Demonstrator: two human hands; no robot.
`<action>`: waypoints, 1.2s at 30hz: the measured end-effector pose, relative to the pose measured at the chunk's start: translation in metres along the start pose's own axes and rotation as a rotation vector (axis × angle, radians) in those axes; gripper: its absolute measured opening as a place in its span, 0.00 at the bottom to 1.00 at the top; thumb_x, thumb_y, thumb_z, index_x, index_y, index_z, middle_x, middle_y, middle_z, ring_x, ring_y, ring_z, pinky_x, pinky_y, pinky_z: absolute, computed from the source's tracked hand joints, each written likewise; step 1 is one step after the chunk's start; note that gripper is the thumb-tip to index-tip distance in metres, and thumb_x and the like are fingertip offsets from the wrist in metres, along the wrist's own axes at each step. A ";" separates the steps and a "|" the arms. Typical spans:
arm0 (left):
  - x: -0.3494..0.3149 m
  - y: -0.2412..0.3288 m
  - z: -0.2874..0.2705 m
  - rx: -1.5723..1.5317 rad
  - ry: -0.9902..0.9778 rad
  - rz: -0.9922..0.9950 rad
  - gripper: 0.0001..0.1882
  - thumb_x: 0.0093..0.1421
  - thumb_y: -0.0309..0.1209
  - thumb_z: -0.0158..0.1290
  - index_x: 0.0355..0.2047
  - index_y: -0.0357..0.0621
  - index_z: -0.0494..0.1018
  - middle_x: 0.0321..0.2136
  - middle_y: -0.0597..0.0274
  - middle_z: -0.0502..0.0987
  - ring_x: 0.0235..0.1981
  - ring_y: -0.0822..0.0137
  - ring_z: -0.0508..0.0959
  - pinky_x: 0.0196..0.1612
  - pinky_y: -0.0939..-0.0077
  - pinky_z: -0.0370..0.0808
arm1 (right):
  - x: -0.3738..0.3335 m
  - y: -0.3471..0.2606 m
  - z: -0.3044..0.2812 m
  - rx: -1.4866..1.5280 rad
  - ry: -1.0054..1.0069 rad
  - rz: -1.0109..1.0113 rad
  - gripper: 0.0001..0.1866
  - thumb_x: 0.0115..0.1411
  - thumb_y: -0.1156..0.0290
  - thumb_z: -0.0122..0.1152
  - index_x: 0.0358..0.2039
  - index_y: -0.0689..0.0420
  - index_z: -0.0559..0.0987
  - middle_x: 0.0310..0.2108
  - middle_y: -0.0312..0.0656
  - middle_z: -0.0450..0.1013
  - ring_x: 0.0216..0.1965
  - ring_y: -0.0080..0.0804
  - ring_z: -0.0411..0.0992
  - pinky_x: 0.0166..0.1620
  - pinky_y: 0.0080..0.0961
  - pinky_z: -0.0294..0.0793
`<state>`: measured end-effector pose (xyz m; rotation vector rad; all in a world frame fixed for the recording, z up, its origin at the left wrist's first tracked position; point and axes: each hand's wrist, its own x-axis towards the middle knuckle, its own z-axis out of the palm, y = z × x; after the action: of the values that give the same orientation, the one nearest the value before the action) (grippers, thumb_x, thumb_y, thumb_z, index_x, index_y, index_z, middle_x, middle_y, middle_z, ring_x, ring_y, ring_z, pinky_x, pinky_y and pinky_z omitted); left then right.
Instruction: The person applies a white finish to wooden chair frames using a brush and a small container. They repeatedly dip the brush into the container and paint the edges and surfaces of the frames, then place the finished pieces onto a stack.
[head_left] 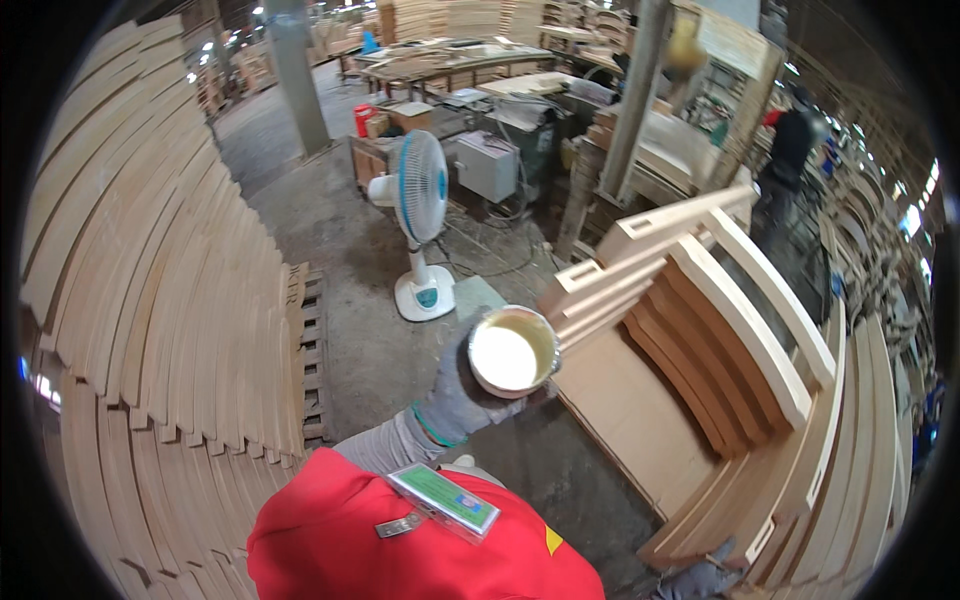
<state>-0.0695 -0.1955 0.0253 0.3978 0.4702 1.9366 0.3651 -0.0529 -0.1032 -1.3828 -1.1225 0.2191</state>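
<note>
Below my left fingers, a badge [445, 503] hangs on my red top [330, 535], its green card printed with lines too small for me to read. My left forearm in its grey sleeve [385, 440] reaches forward and rightward, and my gloved left hand [462, 388] is curled round a cup [552, 352], fingers closed only as far as its wall allows, tips showing at its lower right. The cup sits in front of my chest, mouth up toward my eyes, long axis roughly upright and seen nearly end-on, with white liquid [503, 358] inside. Well to the right and nearer my body, my gloved right hand [700, 578] is at the low end of a wooden frame [745, 325]; I cannot tell how far those fingers are closed or whether they grip it. The frame's long curved rail slants from upper left to lower right, beside my left fingertips. Left of my left fingers rise stacked boards [150, 250]; just beyond the cup stands a fan [422, 185], then a grey box [487, 167], and farther, workbenches [455, 65].
</note>
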 end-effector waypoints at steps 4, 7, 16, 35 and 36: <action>0.022 0.021 -0.020 -0.327 -0.020 -0.130 0.24 0.62 0.49 0.37 0.53 0.51 0.62 0.51 0.60 0.66 0.53 0.57 0.66 0.53 0.47 0.66 | -0.007 -0.013 0.026 -0.187 0.114 -0.098 0.33 0.51 0.57 0.65 0.50 0.64 0.65 0.45 0.54 0.68 0.42 0.41 0.68 0.46 0.31 0.70; 0.035 0.030 -0.033 -0.300 -0.038 -0.125 0.24 0.62 0.48 0.37 0.53 0.49 0.61 0.52 0.59 0.65 0.53 0.57 0.66 0.54 0.47 0.65 | -0.007 -0.016 0.035 -0.263 0.159 -0.112 0.33 0.51 0.57 0.65 0.50 0.64 0.65 0.45 0.54 0.68 0.42 0.41 0.68 0.46 0.30 0.70; 0.066 0.061 -0.058 0.690 -0.129 0.286 0.24 0.63 0.45 0.37 0.54 0.43 0.58 0.49 0.50 0.67 0.50 0.50 0.69 0.50 0.52 0.71 | -0.002 -0.017 0.035 -0.398 0.264 -0.057 0.34 0.51 0.55 0.64 0.51 0.64 0.65 0.45 0.54 0.68 0.42 0.41 0.68 0.45 0.30 0.70; 0.040 0.138 -0.115 0.493 0.062 0.328 0.20 0.58 0.33 0.47 0.50 0.42 0.62 0.41 0.52 0.72 0.35 0.58 0.76 0.32 0.63 0.76 | 0.002 -0.039 0.033 -0.680 0.003 0.172 0.44 0.52 0.42 0.56 0.56 0.67 0.61 0.52 0.59 0.62 0.50 0.50 0.64 0.52 0.33 0.64; 0.046 0.140 -0.126 0.495 0.039 0.286 0.21 0.56 0.29 0.50 0.50 0.42 0.62 0.40 0.52 0.73 0.33 0.59 0.76 0.31 0.65 0.76 | 0.003 -0.028 0.014 -0.736 0.143 0.089 0.44 0.52 0.42 0.56 0.56 0.68 0.60 0.53 0.60 0.61 0.51 0.50 0.64 0.53 0.33 0.64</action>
<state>-0.2581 -0.2232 -0.0119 0.7787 0.9679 2.0926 0.3427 -0.0486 -0.0806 -2.0601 -1.0640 -0.2586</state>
